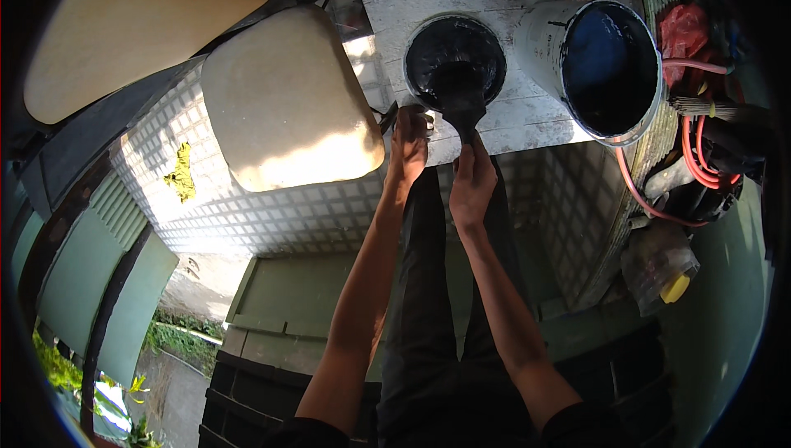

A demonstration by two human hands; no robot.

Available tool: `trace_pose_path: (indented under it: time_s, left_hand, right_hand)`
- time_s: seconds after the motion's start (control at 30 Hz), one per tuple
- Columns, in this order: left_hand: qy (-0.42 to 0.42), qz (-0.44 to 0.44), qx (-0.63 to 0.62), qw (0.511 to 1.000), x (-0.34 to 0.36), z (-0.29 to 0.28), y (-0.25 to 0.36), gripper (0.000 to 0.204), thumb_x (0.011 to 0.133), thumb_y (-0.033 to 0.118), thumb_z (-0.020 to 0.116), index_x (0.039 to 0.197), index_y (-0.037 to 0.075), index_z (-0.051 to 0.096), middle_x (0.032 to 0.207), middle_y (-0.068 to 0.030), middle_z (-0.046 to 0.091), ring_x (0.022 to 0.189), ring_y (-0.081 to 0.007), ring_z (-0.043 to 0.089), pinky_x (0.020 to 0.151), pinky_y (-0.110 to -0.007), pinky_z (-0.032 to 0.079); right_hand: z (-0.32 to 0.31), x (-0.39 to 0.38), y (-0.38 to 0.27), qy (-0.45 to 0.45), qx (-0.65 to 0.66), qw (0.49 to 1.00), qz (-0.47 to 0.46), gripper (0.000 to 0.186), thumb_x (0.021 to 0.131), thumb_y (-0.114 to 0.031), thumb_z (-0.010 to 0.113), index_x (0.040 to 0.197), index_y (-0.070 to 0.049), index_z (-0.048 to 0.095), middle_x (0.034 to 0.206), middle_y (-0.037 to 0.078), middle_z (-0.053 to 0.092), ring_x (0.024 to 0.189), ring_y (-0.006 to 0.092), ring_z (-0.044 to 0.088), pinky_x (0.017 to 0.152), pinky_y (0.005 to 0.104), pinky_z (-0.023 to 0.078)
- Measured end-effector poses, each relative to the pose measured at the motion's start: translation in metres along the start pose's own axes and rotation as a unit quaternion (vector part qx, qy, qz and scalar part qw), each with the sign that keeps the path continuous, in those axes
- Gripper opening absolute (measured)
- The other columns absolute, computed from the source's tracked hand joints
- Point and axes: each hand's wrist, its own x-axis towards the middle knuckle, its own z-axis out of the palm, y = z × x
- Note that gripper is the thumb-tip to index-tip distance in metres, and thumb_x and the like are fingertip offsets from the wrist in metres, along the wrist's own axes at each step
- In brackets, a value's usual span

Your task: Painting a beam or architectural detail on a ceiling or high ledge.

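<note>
My right hand (pixel 473 180) is closed around the handle of a wide black paintbrush (pixel 466 118). The brush's dark head overlaps a round container (pixel 407 59) of glossy black paint on the worn, paint-marked table. How deep the bristles sit in the paint is hard to see. My left hand (pixel 407 139) is at the near left side of the container, fingers closed. A small dark piece pokes out left of those fingers and something shiny shows on their right; what they grip is unclear. Right of the container, a white bucket (pixel 540 40) with dark liquid inside leans toward me.
A beige chair seat (pixel 288 93) stands left of the table, another beige panel (pixel 140 28) beyond it. At right are a red plastic bag (pixel 684 36), orange hose (pixel 692 155) and a clear bag (pixel 655 267) with something yellow. A yellow leaf (pixel 181 172) lies on the tiles.
</note>
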Motion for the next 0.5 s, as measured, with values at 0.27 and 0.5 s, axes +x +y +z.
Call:
trace_pose_path:
  time_s: [0.27, 0.5]
  left_hand:
    - [0.006, -0.039, 0.033, 0.999, 0.0, 0.001, 0.014, 0.011, 0.101, 0.007, 0.05, 0.111, 0.004, 0.05, 0.097, -0.0177, 0.061, 0.084, -0.0264, 0.058, 0.074, -0.035, 0.047]
    - [0.017, -0.039, 0.037, 0.998, -0.008, 0.001, 0.006, 0.018, 0.099, 0.008, 0.055, 0.116, 0.005, 0.05, 0.098, -0.017, 0.065, 0.083, -0.0278, 0.062, 0.076, -0.036, 0.049]
  right_hand:
    - [-0.005, -0.011, 0.012, 0.054, -0.165, 0.974, -0.146, 0.038, 0.102, -0.016, 0.049, 0.134, 0.005, 0.056, 0.072, 0.007, 0.055, 0.063, 0.0107, 0.048, 0.06, 0.0296, 0.044]
    - [-0.035, -0.022, -0.012, 0.0, -0.131, 0.99, -0.051, 0.037, 0.103, -0.016, 0.048, 0.133, 0.004, 0.057, 0.069, 0.004, 0.054, 0.06, 0.0102, 0.047, 0.056, 0.0285, 0.041]
